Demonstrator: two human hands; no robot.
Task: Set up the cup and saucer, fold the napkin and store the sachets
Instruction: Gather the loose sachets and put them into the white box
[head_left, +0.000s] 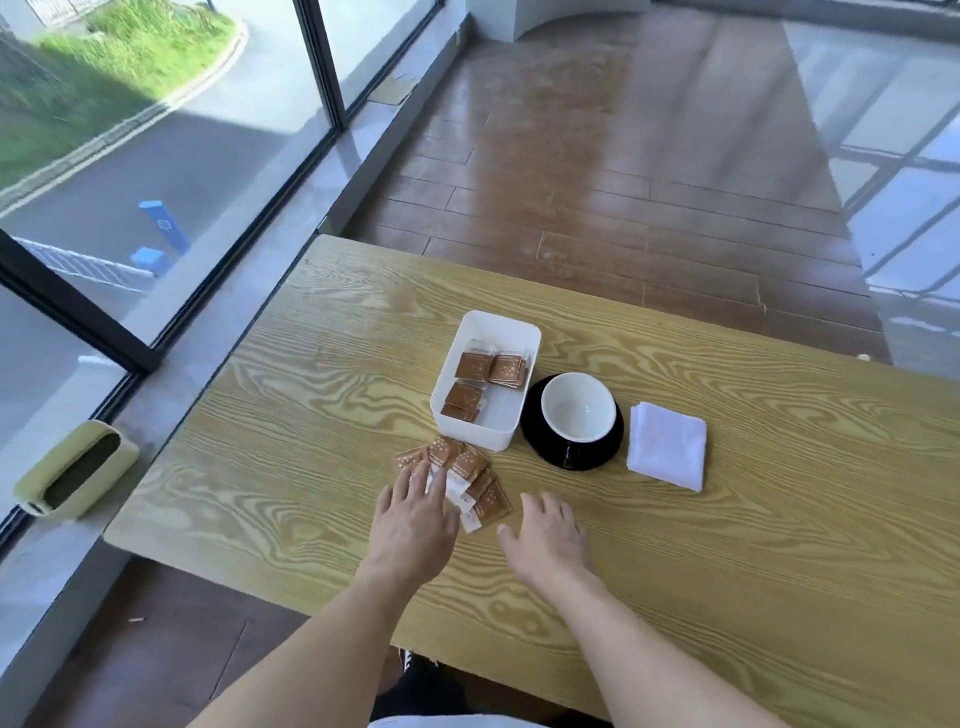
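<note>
Both forearms reach fwd over the near edge of the wooden tabletop (727, 519), palms down. Left hand (415, 519) lies flat w/ fingers straight and slightly spread, fingertips resting on the near-left part of the loose sachets (470, 480); grip is wide open, nothing held or pinched. Right hand (545, 535) hovers or rests low just right of that pile, fingers relaxed and a bit spread, thumb pointing left toward the sachets; grip open, holding nothing. Can't tell if it touches the tabletop.

White rectangular bin (485, 379) sits just beyond the pile, near centre of the tabletop. Inside: several brown sachets (488, 376) w/ white ends, a few overlapping at the far side, a couple at the near-left; part of the bin floor is bare at the near-right. The loose pile on the tabletop, approx. 6–8 pcs, overlaps and fans out just beside the bin's near corner.

Right of the bin, touching or nearly so: black saucer (571, 452) w/ white cup (576, 408) standing upright on it, cup looks empty. Right of the saucer, just apart: white napkin (667, 447) folded into a square, lying flat.

Sachets show a pale dot pattern on brown; any writing too small to read.
</note>
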